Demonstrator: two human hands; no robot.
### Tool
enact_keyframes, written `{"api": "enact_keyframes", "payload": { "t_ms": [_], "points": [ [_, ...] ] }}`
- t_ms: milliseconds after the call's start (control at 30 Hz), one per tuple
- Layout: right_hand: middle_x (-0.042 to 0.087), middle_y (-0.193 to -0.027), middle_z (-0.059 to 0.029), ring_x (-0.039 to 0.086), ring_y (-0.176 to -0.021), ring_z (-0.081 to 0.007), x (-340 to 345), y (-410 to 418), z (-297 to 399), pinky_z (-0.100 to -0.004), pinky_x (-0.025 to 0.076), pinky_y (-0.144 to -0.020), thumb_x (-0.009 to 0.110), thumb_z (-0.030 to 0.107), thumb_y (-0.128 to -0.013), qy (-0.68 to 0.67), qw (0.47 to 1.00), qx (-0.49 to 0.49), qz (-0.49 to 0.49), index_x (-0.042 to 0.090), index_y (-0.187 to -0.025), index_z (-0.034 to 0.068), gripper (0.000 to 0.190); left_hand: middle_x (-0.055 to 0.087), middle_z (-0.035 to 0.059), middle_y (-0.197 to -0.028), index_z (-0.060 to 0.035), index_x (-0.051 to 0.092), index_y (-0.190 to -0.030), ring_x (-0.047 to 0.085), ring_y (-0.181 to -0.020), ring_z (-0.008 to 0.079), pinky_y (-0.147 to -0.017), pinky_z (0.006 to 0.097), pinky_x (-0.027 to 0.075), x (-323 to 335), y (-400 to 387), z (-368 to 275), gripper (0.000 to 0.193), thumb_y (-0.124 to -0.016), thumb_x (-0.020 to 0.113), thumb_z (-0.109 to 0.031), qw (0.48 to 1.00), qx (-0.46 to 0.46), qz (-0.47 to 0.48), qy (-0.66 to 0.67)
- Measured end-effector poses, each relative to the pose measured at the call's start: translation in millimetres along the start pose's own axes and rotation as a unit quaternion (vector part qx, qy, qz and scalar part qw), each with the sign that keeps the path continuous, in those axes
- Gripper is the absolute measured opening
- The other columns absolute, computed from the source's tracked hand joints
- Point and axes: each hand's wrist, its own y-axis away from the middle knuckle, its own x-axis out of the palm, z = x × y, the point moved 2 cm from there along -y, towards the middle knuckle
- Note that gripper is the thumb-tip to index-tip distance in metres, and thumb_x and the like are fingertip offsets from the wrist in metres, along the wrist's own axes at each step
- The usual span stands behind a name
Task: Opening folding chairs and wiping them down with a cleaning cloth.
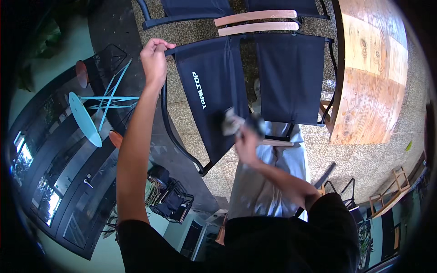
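Note:
A folding chair with a black fabric back [213, 92] and a black fabric seat [292, 78] stands before me, a maker's name printed in white on its back. My left hand [156, 61] grips the top corner of the backrest frame. Close to the backrest's other side is my right hand [247, 143], blurred, holding a brush-like tool with a pale head [233, 122] and a dark rounded part [255, 125]; its exact kind cannot be told. Whether the pale head touches the fabric is unclear. Two wooden armrests [258, 29] lie side by side beyond the chair.
A wooden table [370, 95] stands at the right beside the chair. Another black fabric chair [196, 7] is beyond the armrests. At left are a light-blue round folding table [85, 119] and a glazed door [82, 198]. A wooden chair [391, 201] lies in view at lower right.

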Motion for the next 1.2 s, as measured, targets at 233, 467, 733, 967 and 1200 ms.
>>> {"api": "enact_keyframes", "payload": {
  "t_ms": [233, 467, 733, 967, 1200],
  "points": [
    [0.064, -0.093, -0.0257, 0.064, -0.086, -0.0416, 2.8, -87.3, -145.5, -0.0485, 0.050, -0.075, 0.053, 0.001, -0.077, 0.048, 0.994, 0.026, -0.096, 0.047, -0.132, 0.005, 0.056, 0.063, 0.0085, -0.082, -0.0039, 0.053, -0.086, 0.067, -0.087, 0.0211, -0.075, 0.0310, 0.049, 13.3, -10.4, 3.2, 0.016, -0.089, 0.039, 0.001, 1.000, 0.010, 0.018, -0.004],
    [0.065, -0.086, -0.0249, 0.064, -0.079, -0.0434, 74.9, -40.6, -71.0, -0.0524, 0.050, -0.077, 0.055, 0.006, -0.076, 0.129, 0.978, 0.155, -0.060, 0.036, -0.142, 0.007, 0.068, 0.067, 0.0125, -0.080, 0.0013, 0.057, -0.084, 0.065, -0.077, 0.0171, -0.072, 0.0267, 0.047, 7.5, -5.5, -4.4, 0.014, -0.088, 0.044, 0.003, 0.999, -0.016, -0.018, 0.030],
    [0.065, -0.082, -0.0251, 0.064, -0.076, -0.0430, 82.1, 41.0, 45.4, -0.0498, 0.050, -0.074, 0.051, 0.002, -0.080, 0.012, 0.993, 0.091, 0.070, 0.048, -0.133, 0.006, 0.053, 0.067, 0.0120, -0.080, 0.0014, 0.057, -0.083, 0.065, -0.076, 0.0159, -0.072, 0.0253, 0.046, 5.7, -6.2, 2.1, 0.013, -0.088, 0.045, 0.004, 1.000, 0.007, -0.015, 0.009],
    [0.065, -0.099, -0.0239, 0.065, -0.094, -0.0362, 25.7, 20.0, -59.6, -0.0382, 0.049, -0.081, 0.048, 0.000, -0.083, -0.047, 0.990, 0.127, 0.038, 0.055, -0.120, -0.002, 0.037, 0.067, 0.0119, -0.079, 0.0017, 0.058, -0.083, 0.065, -0.077, 0.0160, -0.074, 0.0253, 0.046, 5.1, -5.3, -0.9, 0.014, -0.087, 0.045, 0.004, 1.000, 0.011, -0.011, 0.019],
    [0.061, -0.112, -0.0266, 0.061, -0.102, -0.0408, 23.0, -40.5, -158.2, -0.0431, 0.048, -0.089, 0.043, -0.007, -0.080, 0.099, 0.992, 0.081, -0.011, 0.050, -0.130, 0.003, 0.051, 0.067, 0.0123, -0.079, 0.0016, 0.057, -0.083, 0.065, -0.078, 0.0164, -0.074, 0.0245, 0.046, 7.4, -5.0, 0.1, 0.013, -0.087, 0.045, 0.005, 0.999, -0.002, -0.011, 0.041]
  ]
}}
